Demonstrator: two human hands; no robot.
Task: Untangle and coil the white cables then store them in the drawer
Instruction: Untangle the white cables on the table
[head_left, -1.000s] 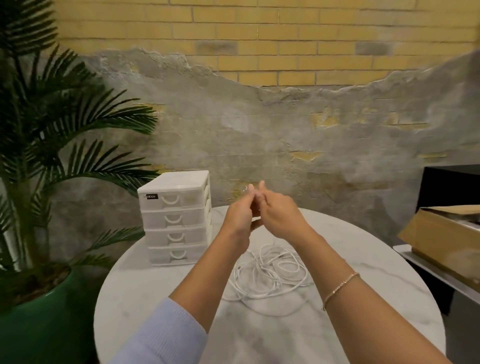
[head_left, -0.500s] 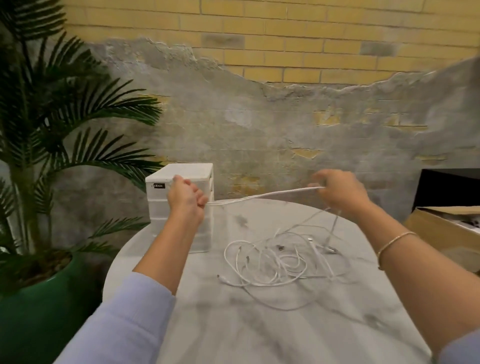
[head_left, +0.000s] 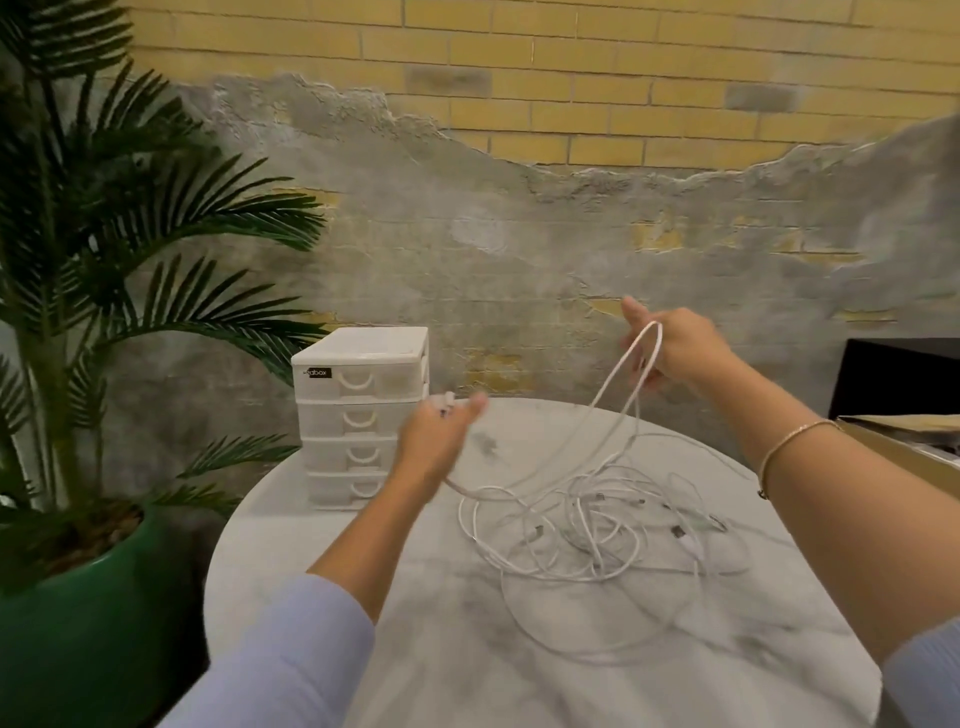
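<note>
The right hand (head_left: 675, 353) is raised above the far side of the table, fingers curled round a loop of white cable (head_left: 631, 379) that arches over them and drops in two strands toward the pile. The left hand (head_left: 434, 441) is lower and nearer the drawers, pinching what looks like a plug end (head_left: 445, 401) of the cable between its fingertips (motion blur makes the exact hold hard to read), with a strand trailing from under the wrist down to the tabletop. Between and below the hands the rest of the white cables (head_left: 587, 530) lie in a loose tangle on the round marble table (head_left: 467, 649), several small connectors showing among the loops. The white four-drawer organiser (head_left: 361, 421) stands at the table's back left edge, all its drawers closed. Off the table to the left is a palm plant (head_left: 130, 249) in a green pot (head_left: 93, 623); at the right edge a cardboard box (head_left: 914, 441) sits beside the table
</note>
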